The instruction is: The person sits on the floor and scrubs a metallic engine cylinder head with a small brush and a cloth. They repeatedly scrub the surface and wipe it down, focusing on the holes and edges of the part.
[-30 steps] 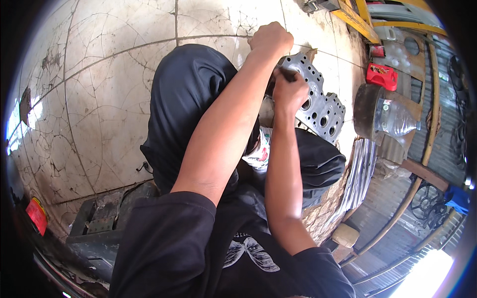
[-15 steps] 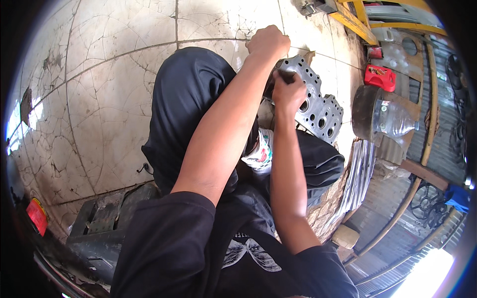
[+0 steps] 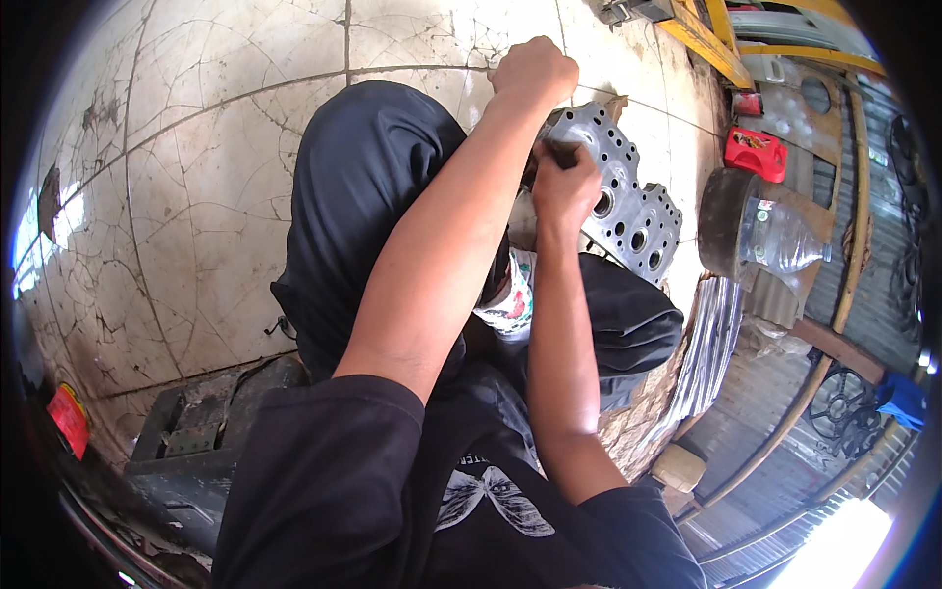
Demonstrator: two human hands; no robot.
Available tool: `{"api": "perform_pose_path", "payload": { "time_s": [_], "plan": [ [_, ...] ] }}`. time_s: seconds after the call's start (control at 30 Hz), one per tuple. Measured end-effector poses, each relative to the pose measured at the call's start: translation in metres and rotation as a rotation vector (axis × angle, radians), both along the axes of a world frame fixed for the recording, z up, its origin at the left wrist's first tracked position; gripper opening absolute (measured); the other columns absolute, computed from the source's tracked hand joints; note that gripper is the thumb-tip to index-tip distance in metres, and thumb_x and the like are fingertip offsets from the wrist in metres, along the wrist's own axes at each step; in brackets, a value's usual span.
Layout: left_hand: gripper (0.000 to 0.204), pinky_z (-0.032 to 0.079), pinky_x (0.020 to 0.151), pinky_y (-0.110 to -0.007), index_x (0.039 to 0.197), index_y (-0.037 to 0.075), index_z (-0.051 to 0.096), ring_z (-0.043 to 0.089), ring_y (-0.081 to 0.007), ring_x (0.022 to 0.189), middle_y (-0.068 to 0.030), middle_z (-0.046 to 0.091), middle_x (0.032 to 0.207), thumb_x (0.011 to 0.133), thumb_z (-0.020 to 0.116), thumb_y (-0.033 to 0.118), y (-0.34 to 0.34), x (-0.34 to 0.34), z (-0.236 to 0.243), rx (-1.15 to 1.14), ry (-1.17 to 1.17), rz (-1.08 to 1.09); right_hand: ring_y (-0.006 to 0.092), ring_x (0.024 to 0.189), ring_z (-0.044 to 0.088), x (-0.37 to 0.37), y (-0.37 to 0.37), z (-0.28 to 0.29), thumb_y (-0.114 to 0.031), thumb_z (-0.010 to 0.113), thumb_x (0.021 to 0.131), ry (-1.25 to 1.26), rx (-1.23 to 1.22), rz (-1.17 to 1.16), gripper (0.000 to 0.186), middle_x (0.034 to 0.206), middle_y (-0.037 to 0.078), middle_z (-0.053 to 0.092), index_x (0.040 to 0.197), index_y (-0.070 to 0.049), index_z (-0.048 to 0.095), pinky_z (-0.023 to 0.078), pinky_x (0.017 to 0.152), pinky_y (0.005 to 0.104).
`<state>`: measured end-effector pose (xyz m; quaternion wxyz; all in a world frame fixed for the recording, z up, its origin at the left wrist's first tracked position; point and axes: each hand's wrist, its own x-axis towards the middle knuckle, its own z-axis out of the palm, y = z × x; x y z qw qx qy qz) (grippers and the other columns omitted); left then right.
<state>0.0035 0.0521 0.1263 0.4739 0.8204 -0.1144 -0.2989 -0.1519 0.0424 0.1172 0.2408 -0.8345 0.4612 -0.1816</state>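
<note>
A grey metal cylinder head (image 3: 634, 205) with many holes lies on the tiles between and beyond my knees. My left hand (image 3: 533, 71) is closed in a fist at the head's upper left end; whatever it may grip is hidden. My right hand (image 3: 569, 185) has its fingers wrapped round a small dark object (image 3: 563, 149) on the left part of the cylinder head, partly behind my left forearm. My dark-trousered legs (image 3: 359, 193) are bent on either side, with a white patterned item (image 3: 508, 306) between them.
A yellow metal frame (image 3: 702, 44) stands at upper right, near a red jug (image 3: 754, 155), a dark round drum (image 3: 721, 221) with a clear plastic bottle (image 3: 775, 236), and corrugated sheets (image 3: 708, 348). A black plastic case (image 3: 186, 471) lies at lower left on the cracked tile floor (image 3: 196, 196).
Both hands stay in the same places with small shifts: my left hand dipped slightly, then rose again, and my right hand has moved a little leftward on the cylinder head.
</note>
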Motion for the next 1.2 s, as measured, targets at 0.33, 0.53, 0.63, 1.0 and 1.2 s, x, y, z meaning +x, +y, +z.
{"api": "perform_pose_path", "payload": {
  "time_s": [0.33, 0.53, 0.63, 1.0, 1.2],
  "plan": [
    [0.045, 0.054, 0.100, -0.047, 0.124, 0.001, 0.070, 0.068, -0.0426, 0.118, -0.0265, 0.071, 0.124, 0.087, 0.057, 0.021, -0.001, 0.000, -0.004, -0.018, -0.018, 0.012, 0.0315, 0.090, 0.077, -0.008, 0.003, -0.002, -0.021, 0.085, 0.081, 0.019, 0.016, -0.006, 0.026, 0.094, 0.017, 0.080, 0.098, -0.002, 0.079, 0.057, 0.087, 0.0409],
    [0.044, 0.054, 0.101, -0.047, 0.123, 0.001, 0.071, 0.068, -0.0424, 0.118, -0.0268, 0.071, 0.125, 0.087, 0.057, 0.022, -0.002, -0.005, -0.001, -0.034, -0.004, -0.051, 0.0337, 0.088, 0.077, 0.016, -0.022, 0.003, -0.019, 0.084, 0.082, -0.012, -0.098, -0.004, 0.023, 0.093, 0.018, 0.079, 0.096, -0.001, 0.079, 0.056, 0.085, 0.0424],
    [0.043, 0.054, 0.101, -0.047, 0.123, 0.001, 0.071, 0.068, -0.0424, 0.118, -0.0270, 0.071, 0.124, 0.088, 0.056, 0.021, 0.001, -0.001, -0.003, -0.035, -0.007, 0.005, 0.0322, 0.088, 0.077, -0.009, 0.001, -0.001, -0.021, 0.085, 0.082, 0.017, 0.017, -0.009, 0.025, 0.092, 0.018, 0.079, 0.096, -0.001, 0.079, 0.057, 0.087, 0.0407],
    [0.044, 0.053, 0.101, -0.047, 0.125, 0.003, 0.070, 0.067, -0.0420, 0.119, -0.0255, 0.071, 0.125, 0.089, 0.056, 0.023, -0.002, 0.004, -0.003, -0.025, 0.003, -0.004, 0.0274, 0.087, 0.078, -0.006, -0.004, -0.001, -0.021, 0.085, 0.082, 0.021, 0.048, 0.005, 0.025, 0.092, 0.016, 0.080, 0.098, -0.003, 0.080, 0.057, 0.084, 0.0385],
    [0.044, 0.054, 0.101, -0.047, 0.125, 0.003, 0.070, 0.067, -0.0419, 0.119, -0.0256, 0.071, 0.125, 0.088, 0.056, 0.022, -0.002, -0.011, 0.002, -0.033, 0.021, -0.030, 0.0295, 0.085, 0.077, 0.017, -0.024, 0.009, -0.025, 0.086, 0.082, 0.015, 0.007, -0.047, 0.028, 0.092, 0.015, 0.080, 0.097, -0.002, 0.080, 0.056, 0.086, 0.0411]
  ]
}}
